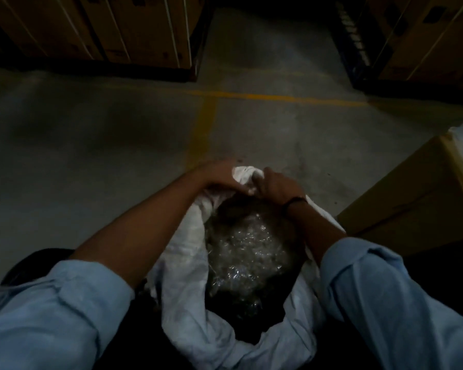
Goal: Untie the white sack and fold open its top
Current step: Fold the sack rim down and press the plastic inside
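- While the left hand (pixel 219 174) grips the far rim of the white woven sack (pixel 187 265), fingers closed on cloth, the sack stands on the grey concrete floor (pixel 91 145), mouth pointing up.
- Crinkled clear plastic (pixel 246 249) shows inside the open mouth.
- Beside it, the right hand (pixel 275 184) clamps the same bunched rim.
- Yellow painted floor lines (pixel 206 121) cross beyond; a brown cardboard box (pixel 412 198) sits right.

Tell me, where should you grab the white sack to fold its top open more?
Probably the near rim of the white sack, taken from above and rolled outward. That edge stands loose around the shiny plastic; both hands already grip the far rim.
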A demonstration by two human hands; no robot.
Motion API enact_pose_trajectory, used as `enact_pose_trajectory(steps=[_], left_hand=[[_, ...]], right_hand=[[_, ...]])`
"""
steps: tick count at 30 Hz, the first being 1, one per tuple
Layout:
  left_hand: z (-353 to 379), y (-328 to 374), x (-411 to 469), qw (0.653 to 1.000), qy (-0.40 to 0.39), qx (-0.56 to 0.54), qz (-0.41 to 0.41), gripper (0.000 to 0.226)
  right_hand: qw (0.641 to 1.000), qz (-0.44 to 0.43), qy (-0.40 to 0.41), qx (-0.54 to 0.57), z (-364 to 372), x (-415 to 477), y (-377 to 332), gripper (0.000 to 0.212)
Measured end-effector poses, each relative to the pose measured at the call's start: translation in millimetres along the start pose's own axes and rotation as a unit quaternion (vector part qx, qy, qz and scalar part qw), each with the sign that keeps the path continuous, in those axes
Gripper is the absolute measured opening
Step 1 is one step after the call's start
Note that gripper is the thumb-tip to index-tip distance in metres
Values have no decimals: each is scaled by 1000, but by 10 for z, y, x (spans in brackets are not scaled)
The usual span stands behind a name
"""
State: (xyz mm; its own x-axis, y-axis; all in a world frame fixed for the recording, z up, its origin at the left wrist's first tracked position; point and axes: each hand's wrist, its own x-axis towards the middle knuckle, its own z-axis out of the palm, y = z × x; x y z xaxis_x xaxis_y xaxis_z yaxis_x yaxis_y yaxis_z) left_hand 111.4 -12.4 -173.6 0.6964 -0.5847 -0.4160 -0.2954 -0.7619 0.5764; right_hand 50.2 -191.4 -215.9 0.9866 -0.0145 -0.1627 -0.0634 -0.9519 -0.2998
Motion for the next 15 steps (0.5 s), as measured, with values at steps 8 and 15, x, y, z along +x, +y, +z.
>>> enact_pose_trajectory(steps=[8, 15], left_hand=[[444, -484, -106, 985, 166, 14, -48, 84], [205, -931, -259, 854, 6, -515, -69, 26]], right_hand=[[983, 105, -147, 11, -25, 485, 158, 71], [967, -155, 167, -114, 450, -11, -295, 67]])
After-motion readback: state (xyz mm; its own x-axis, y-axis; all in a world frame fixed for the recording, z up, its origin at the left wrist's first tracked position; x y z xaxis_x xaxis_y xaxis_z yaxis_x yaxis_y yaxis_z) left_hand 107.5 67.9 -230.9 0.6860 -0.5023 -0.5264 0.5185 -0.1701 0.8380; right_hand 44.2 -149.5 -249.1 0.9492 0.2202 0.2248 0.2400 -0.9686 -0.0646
